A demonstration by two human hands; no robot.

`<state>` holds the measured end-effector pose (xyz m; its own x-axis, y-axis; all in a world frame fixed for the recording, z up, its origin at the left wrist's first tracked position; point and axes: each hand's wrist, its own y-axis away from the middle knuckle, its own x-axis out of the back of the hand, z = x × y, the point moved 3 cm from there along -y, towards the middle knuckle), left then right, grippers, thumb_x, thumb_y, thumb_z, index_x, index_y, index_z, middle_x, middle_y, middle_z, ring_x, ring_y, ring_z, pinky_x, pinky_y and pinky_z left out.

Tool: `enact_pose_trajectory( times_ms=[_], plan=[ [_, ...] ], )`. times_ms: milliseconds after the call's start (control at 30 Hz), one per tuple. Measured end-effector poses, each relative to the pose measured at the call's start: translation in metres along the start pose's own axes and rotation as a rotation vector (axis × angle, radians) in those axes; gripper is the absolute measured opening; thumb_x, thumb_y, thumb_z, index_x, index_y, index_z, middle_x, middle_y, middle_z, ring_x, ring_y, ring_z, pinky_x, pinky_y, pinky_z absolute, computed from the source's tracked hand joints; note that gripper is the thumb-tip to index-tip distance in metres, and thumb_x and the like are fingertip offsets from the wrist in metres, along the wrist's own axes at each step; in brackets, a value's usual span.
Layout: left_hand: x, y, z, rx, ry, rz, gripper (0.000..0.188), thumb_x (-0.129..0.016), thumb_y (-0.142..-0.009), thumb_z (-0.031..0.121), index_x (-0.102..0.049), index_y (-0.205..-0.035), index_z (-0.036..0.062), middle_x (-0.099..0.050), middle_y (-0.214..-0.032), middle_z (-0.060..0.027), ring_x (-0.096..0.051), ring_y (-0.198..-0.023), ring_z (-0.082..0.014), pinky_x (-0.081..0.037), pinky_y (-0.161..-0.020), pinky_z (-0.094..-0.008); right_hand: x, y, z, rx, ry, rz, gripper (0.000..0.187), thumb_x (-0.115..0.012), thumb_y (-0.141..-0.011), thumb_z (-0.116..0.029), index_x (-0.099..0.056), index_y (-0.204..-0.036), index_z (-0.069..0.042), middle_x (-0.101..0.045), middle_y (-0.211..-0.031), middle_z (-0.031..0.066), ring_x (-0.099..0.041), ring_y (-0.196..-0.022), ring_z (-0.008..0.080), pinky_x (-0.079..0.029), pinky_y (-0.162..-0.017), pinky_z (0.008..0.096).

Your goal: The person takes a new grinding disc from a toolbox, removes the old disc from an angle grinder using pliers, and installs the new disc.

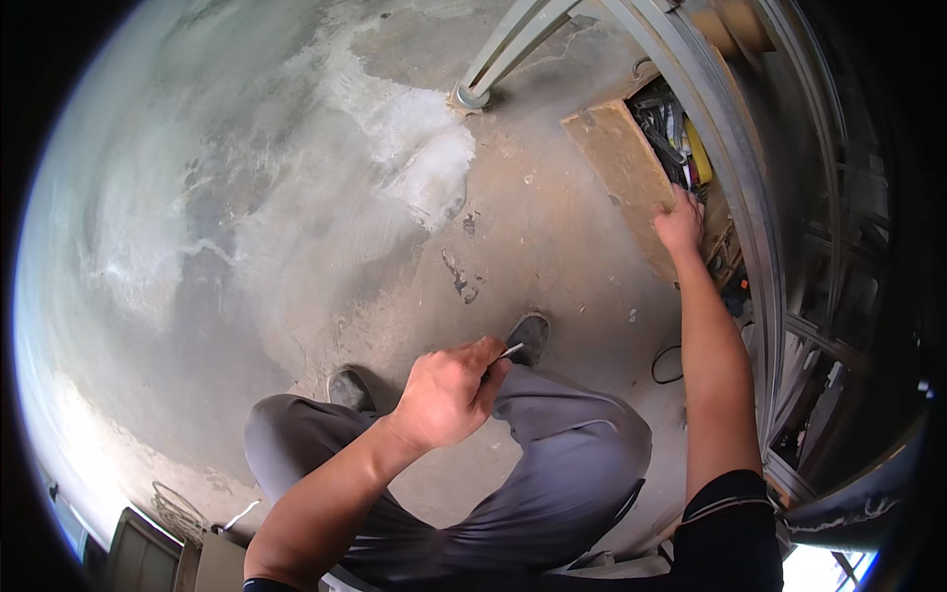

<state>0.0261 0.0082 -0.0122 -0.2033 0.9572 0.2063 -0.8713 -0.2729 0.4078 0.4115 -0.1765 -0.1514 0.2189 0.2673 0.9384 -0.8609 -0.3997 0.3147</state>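
My left hand [446,393] is closed in front of my knees. A thin metal piece [511,350] sticks out between its thumb and forefinger; the rest of it is hidden in the fist. Stretched far out to the right, my right hand [679,223] is at the near end of a wooden box [619,146]. Its fingers curl down at the box's contents, and what they hold, if anything, is hidden. Inside the box lie jumbled dark and metal tools [663,128] and a long yellow object [698,153] just beyond the fingers.
A metal frame [735,128] rises along the right side, over the box. One metal leg with a round foot [472,97] stands on the worn concrete floor [296,217]. A dark loop [667,365] lies beside my right forearm. Coiled wire [178,511] sits at the lower left.
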Motion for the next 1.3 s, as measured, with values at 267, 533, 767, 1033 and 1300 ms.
enact_pose_trajectory(
  times_ms=[267,533,767,1033,1300],
  plan=[
    [-0.014,-0.068,-0.020,-0.309,-0.123,-0.006,0.008,-0.054,-0.088,0.008,-0.056,-0.092,0.0021,-0.055,-0.071,-0.0169,-0.055,-0.064,-0.0364,-0.044,-0.056,-0.0396,0.004,-0.050,0.031,-0.151,-0.172,0.208,0.034,-0.061,-0.082,-0.029,-0.056,-0.109,-0.010,-0.061,-0.110,0.0136,-0.056,-0.104,0.0327,-0.045,-0.086,0.0423],
    [-0.018,-0.088,-0.026,-0.295,-0.153,-0.105,0.008,-0.053,-0.088,0.009,-0.055,-0.090,0.0015,-0.055,-0.071,-0.0192,-0.054,-0.066,-0.0395,-0.043,-0.057,-0.0419,-0.009,0.061,-0.001,-0.044,-0.331,0.232,0.021,-0.067,-0.076,-0.024,-0.061,-0.091,-0.010,-0.061,-0.095,0.0102,-0.058,-0.092,0.0314,-0.046,-0.077,0.0411],
    [-0.034,-0.120,-0.029,-0.407,-0.154,-0.168,0.008,-0.055,-0.085,0.011,-0.054,-0.086,0.0033,-0.057,-0.073,-0.0188,-0.055,-0.069,-0.0398,-0.044,-0.058,-0.0441,-0.020,0.177,-0.061,0.274,-0.457,0.207,0.017,-0.071,-0.068,-0.018,-0.061,-0.076,-0.007,-0.059,-0.079,0.0080,-0.059,-0.076,0.0268,-0.048,-0.065,0.0391],
    [-0.032,-0.122,-0.049,-0.351,-0.112,-0.308,0.009,-0.056,-0.085,0.008,-0.057,-0.091,0.0007,-0.054,-0.068,-0.0146,-0.053,-0.062,-0.0268,-0.043,-0.057,-0.0343,-0.007,0.175,-0.013,0.032,-0.597,0.313,0.025,-0.070,-0.074,-0.020,-0.063,-0.095,-0.007,-0.061,-0.094,0.0091,-0.061,-0.086,0.0285,-0.049,-0.075,0.0372],
    [-0.016,-0.139,-0.055,-0.137,0.106,-0.217,0.015,-0.051,-0.093,0.012,-0.059,-0.096,-0.0006,-0.051,-0.069,0.0003,-0.042,-0.065,-0.0068,-0.039,-0.059,-0.0241,-0.039,0.159,-0.002,0.090,-0.376,0.008,0.028,-0.073,-0.071,-0.027,-0.061,-0.084,-0.006,-0.058,-0.087,0.0099,-0.059,-0.080,0.0318,-0.046,-0.067,0.0414]
  ],
)
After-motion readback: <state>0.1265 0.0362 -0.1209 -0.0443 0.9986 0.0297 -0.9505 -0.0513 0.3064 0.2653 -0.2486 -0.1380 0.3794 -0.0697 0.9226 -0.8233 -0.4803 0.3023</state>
